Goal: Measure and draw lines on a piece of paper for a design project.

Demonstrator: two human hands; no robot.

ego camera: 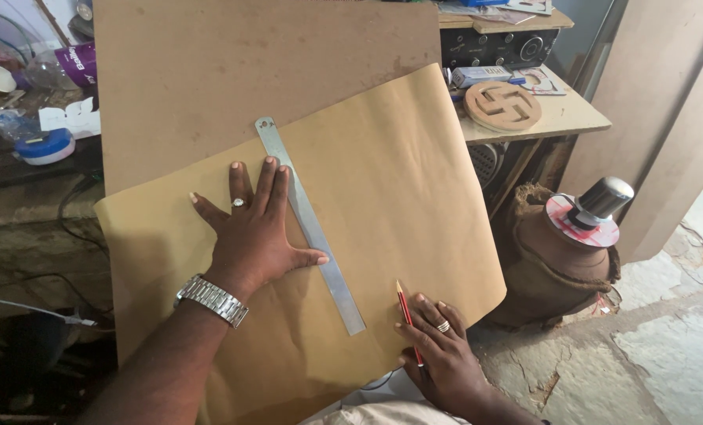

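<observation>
A large sheet of tan paper (pixel 398 181) lies over a brown board (pixel 210 71). A long steel ruler (pixel 308 224) runs diagonally across the paper. My left hand (pixel 253 228), with a ring and a metal wristwatch, lies flat on the paper, fingers spread, its index finger and thumb touching the ruler's left edge. My right hand (pixel 442 354) holds a red pencil (pixel 406 315) near the paper's lower right edge, tip pointing up, just right of the ruler's lower end.
A wooden shelf (pixel 571 114) at the right carries a round carved wooden disc (pixel 502 105), a small box and a black device with knobs. A sack-wrapped cylinder with a metal cap (pixel 579 236) stands on the stone floor. Cluttered containers sit at upper left.
</observation>
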